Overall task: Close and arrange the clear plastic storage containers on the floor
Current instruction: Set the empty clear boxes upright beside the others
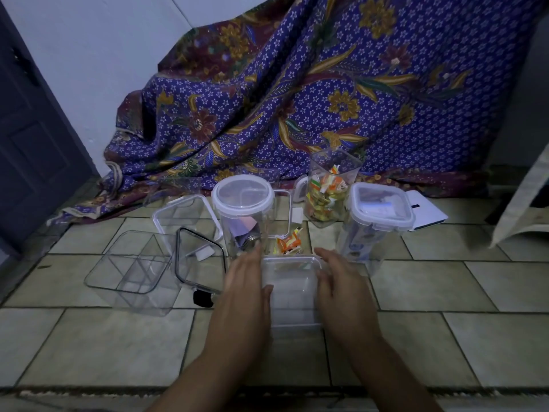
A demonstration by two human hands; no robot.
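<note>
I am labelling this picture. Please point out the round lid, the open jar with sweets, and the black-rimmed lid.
round lid (243, 194), head view, top centre
open jar with sweets (328, 200), head view, front wall
black-rimmed lid (199, 257), head view, clear middle panel

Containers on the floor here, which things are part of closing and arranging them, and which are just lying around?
Part of the job:
square container between left hand and right hand
round-lidded jar
lidded container
open candy jar
divided tray
black-rimmed lid

Lying about:
patterned cloth
white notebook
door
</note>
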